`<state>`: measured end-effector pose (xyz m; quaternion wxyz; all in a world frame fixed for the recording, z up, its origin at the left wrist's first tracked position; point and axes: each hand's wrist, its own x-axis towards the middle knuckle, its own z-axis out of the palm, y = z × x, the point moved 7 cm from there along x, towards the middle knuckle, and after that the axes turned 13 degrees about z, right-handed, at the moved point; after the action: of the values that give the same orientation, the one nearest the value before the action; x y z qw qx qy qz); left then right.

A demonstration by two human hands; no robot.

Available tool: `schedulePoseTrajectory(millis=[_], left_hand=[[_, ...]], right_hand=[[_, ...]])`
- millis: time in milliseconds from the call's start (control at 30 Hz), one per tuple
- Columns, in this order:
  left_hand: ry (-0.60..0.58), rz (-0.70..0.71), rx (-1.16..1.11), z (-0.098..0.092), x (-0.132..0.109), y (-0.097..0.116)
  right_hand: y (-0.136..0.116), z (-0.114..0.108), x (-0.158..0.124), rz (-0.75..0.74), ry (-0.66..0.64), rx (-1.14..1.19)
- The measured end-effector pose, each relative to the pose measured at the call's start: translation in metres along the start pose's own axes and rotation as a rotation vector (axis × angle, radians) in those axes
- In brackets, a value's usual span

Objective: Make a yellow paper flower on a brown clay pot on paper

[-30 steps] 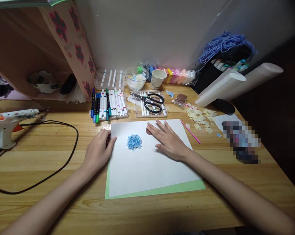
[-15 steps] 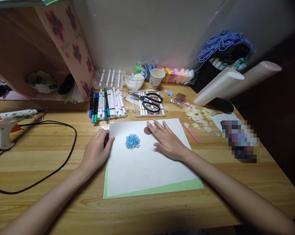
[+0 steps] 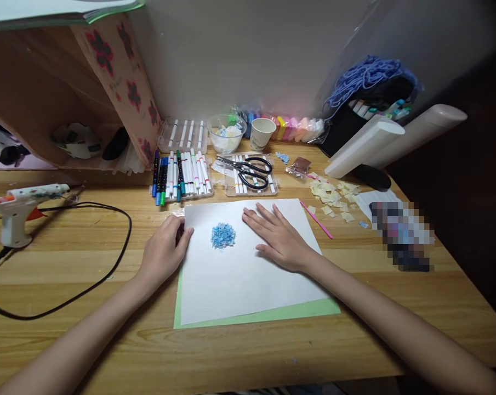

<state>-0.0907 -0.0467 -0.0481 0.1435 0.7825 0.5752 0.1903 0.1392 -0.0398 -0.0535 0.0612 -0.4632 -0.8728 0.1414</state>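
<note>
At the far side, we see a clear bowl (image 3: 227, 149) holding pale and blue scraps (image 3: 230, 130), a clear case (image 3: 195, 145) holding white markers and, at right, a black holder (image 3: 338, 137) containing markers. Our right hand (image 3: 278, 238) lies flat and open on the white sheet (image 3: 231, 285); the brown disc visible at its fingertips half a second ago is out of sight. The sheet, bearing a blue heap (image 3: 223, 235), lies at centre over a green sheet (image 3: 289, 312), long axis left to right, right end slightly farther. Our left hand (image 3: 165, 241) curls at its left edge, thumb on top; we cannot tell whether it grips.
</note>
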Motion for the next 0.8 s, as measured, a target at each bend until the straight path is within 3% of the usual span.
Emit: schedulePoseTrajectory(millis=[800], left_hand=[[0.015, 0.015, 0.001, 0.000, 0.001, -0.001]], right_hand=[[0.011, 0.000, 0.004, 0.100, 0.031, 0.066]])
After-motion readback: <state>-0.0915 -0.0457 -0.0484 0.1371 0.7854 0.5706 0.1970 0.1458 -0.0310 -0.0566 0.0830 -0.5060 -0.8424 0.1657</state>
